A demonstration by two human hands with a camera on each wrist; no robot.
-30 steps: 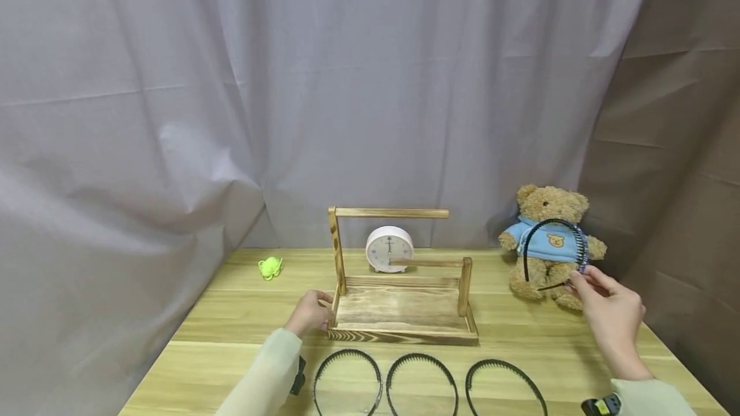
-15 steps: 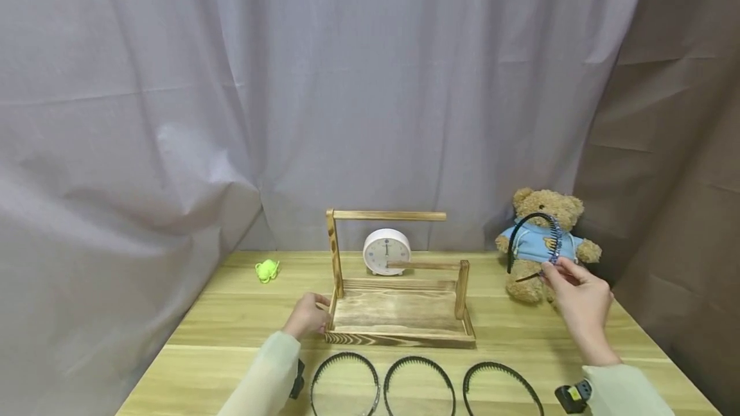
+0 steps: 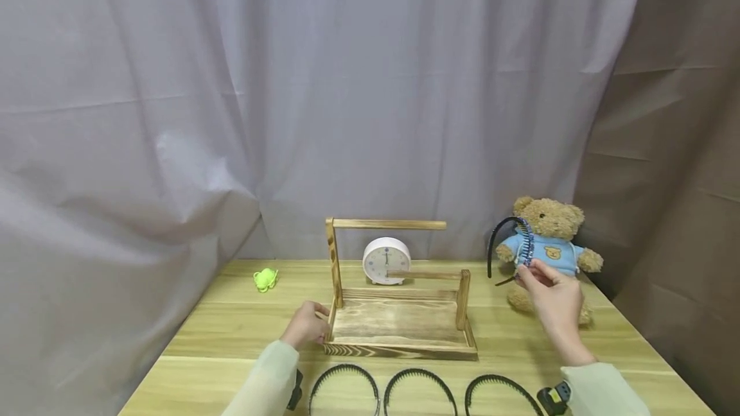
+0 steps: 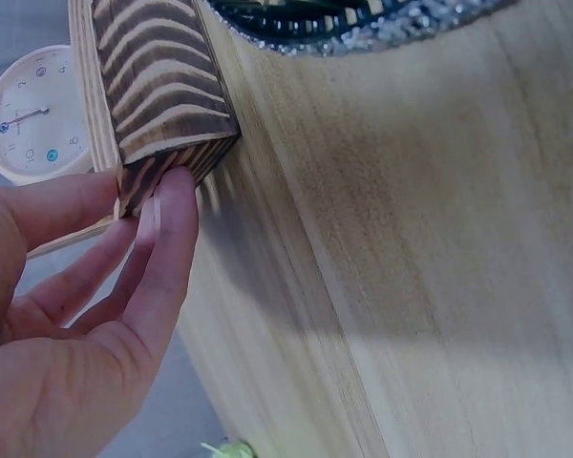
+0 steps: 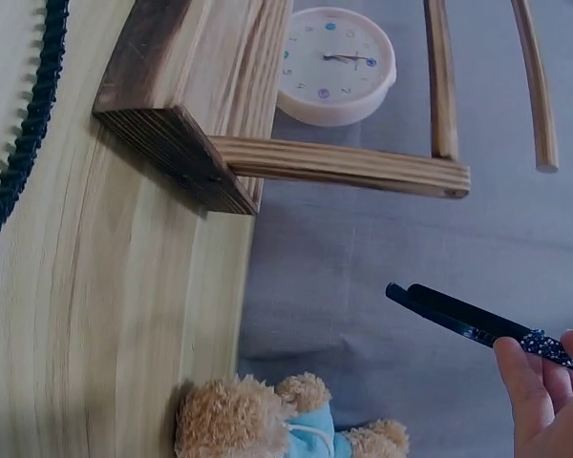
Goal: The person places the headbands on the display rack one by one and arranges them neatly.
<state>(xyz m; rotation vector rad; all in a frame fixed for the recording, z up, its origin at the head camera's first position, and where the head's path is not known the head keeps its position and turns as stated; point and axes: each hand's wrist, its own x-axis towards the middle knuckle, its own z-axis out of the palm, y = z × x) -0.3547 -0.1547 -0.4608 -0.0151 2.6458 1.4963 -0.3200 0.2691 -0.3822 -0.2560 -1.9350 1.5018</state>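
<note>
My right hand [image 3: 552, 307] pinches a black toothed headband [image 3: 527, 246] with blue glitter by its side. It is held up in the air, in front of the teddy bear [image 3: 552, 217] in the head view. In the right wrist view the headband's ends [image 5: 439, 310] point toward the wooden rack. My left hand [image 3: 306, 325] grips the left end of that wooden rack [image 3: 399, 353], a shallow tray with two posts and two horizontal bars at different heights. The left wrist view has thumb and fingers around the tray's corner [image 4: 167, 95]. Both bars carry nothing.
Three more dark headbands lie in a row along the near side: left [image 3: 345, 368], middle [image 3: 417, 373] and right [image 3: 502, 379]. Behind the rack stands a white round clock [image 3: 386, 259]. A lime-green tangled bundle [image 3: 265, 280] lies at the back left, before the grey curtain [image 3: 358, 95].
My right hand has carried the headband leftward, from over the bear's middle to beside it, closer to the rack. My left hand stays at the tray's end.
</note>
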